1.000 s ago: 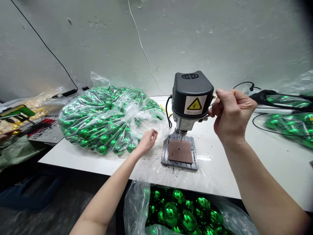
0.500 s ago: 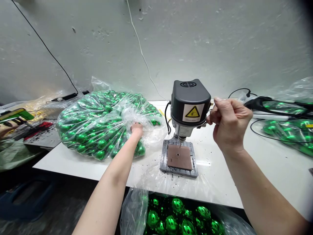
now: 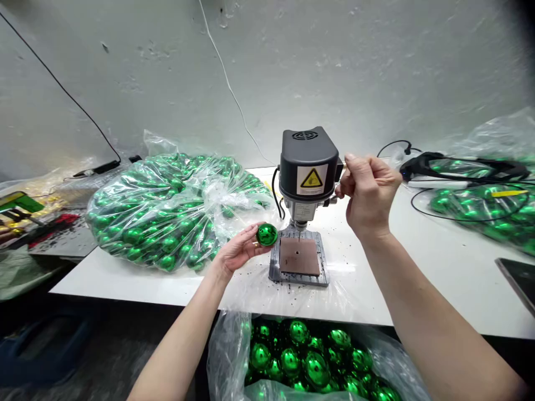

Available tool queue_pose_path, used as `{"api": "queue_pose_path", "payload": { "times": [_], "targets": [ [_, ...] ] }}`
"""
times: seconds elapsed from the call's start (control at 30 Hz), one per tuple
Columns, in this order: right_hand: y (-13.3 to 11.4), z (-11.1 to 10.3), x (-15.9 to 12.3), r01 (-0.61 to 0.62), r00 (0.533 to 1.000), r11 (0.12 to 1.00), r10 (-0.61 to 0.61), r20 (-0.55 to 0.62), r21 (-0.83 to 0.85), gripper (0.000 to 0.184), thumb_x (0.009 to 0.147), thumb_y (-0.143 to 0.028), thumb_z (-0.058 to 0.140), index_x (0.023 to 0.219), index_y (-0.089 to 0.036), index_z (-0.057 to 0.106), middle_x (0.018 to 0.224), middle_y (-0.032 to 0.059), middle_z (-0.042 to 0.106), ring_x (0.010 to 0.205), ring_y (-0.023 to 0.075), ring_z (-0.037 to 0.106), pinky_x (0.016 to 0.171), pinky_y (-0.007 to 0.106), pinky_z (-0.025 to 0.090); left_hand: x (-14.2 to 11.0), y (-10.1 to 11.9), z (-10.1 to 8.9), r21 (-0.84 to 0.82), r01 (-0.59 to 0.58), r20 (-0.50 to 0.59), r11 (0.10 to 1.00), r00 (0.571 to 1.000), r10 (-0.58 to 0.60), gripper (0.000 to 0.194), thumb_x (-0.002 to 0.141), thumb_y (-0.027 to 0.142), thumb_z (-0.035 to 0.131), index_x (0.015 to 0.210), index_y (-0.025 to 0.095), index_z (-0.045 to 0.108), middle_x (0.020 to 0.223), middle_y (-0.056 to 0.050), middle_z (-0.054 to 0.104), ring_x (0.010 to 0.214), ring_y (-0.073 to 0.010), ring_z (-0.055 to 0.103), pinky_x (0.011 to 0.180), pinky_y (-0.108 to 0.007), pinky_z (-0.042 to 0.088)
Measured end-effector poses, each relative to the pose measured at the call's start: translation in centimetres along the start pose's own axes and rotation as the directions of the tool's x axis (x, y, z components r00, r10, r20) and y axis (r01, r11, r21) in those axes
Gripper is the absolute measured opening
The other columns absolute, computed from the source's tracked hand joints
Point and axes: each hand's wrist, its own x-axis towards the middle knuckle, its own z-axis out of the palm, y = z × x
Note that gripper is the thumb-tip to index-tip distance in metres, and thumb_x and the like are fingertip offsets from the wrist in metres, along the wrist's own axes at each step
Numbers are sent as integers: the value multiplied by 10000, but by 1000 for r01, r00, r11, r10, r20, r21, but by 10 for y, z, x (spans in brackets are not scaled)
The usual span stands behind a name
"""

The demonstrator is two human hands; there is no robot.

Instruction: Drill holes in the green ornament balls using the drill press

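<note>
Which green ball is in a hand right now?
The green ball at the left hand's fingertips, close to the drill press's base. It alone is held; the others lie massed in clear plastic.

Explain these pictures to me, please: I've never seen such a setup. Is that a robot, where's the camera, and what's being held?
There is no robot: these are a person's two bare hands, seen by one camera worn on the head, looking forward and down. The left hand holds a shiny green ball. The right hand is closed at the side of the dark machine, apparently on a handle it largely hides. The machine looks like a small drill press, its thin bit pointing down above a brown square plate on a grey base. On the white table, a clear bag full of green balls lies to the left. Below the table's front edge, an open clear bag holds more.
</note>
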Motion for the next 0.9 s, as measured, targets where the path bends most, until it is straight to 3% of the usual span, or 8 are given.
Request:
{"api": "queue_pose_path", "payload": {
  "times": [0.07, 0.13, 0.27, 0.5, 0.67, 0.9],
  "targets": [
    [0, 0, 0, -6, 1000, 1000, 6, 2, 2, 449, 835, -245, 692, 486, -210, 411, 431, -62, 407, 367, 63, 352, 354, 267, 284, 4, -15, 10, -118, 93, 0, 989, 996, -94, 373, 859, 301, 750, 1183, 149, 645, 1172, -154, 705, 1029, -276, 724, 916, -416, 601],
    [1, 0, 0, -3, 1000, 1000, 3, -1, 7, 448, 841, -221, 676, 486, -207, 403, 430, -65, 404, 365, 58, 352, 354, 258, 289, 11, -28, 16, -207, 109, -35, 972, 992, -119, 331, 863, 282, 748, 1137, 132, 638, 1137, -158, 709, 1026, -280, 723, 909, -407, 604],
    [3, -1, 0, 18, 1000, 1000, -18, -1, 11, 468, 849, -198, 670, 485, -200, 377, 431, -72, 399, 355, 44, 349, 353, 238, 304, 25, -44, 19, -254, -46, -134, 966, 991, 12, 315, 840, 256, 776, 1101, 159, 630, 1134, -116, 706, 1034, -255, 711, 956, -454, 586],
    [7, -1, 1, 61, 998, 997, -61, -4, 37, 468, 854, -152, 660, 478, -196, 384, 417, -70, 398, 339, 41, 338, 329, 235, 274, 45, -65, 15, 18, -227, -233, 974, 946, 225, 581, 646, 184, 906, 1164, 133, 648, 976, -58, 746, 906, -157, 701, 1008, -349, 496],
    [8, -1, 0, 82, 997, 996, -82, -7, 41, 471, 857, -150, 662, 480, -195, 384, 420, -71, 382, 344, 37, 325, 330, 239, 272, 55, -84, 23, 246, -306, -126, 920, 931, 343, 598, 622, 265, 912, 1144, 155, 643, 985, -58, 742, 944, -191, 688, 961, -380, 512],
    [6, -1, -4, 95, 995, 995, -96, 3, 34, 491, 871, -140, 652, 492, -197, 345, 417, -75, 366, 346, 34, 323, 336, 238, 272, 65, -99, 25, 462, -418, 4, 782, 883, 470, 549, 664, 214, 852, 1164, 173, 629, 1151, -100, 709, 1050, -232, 669, 984, -407, 508]
  ]
}}
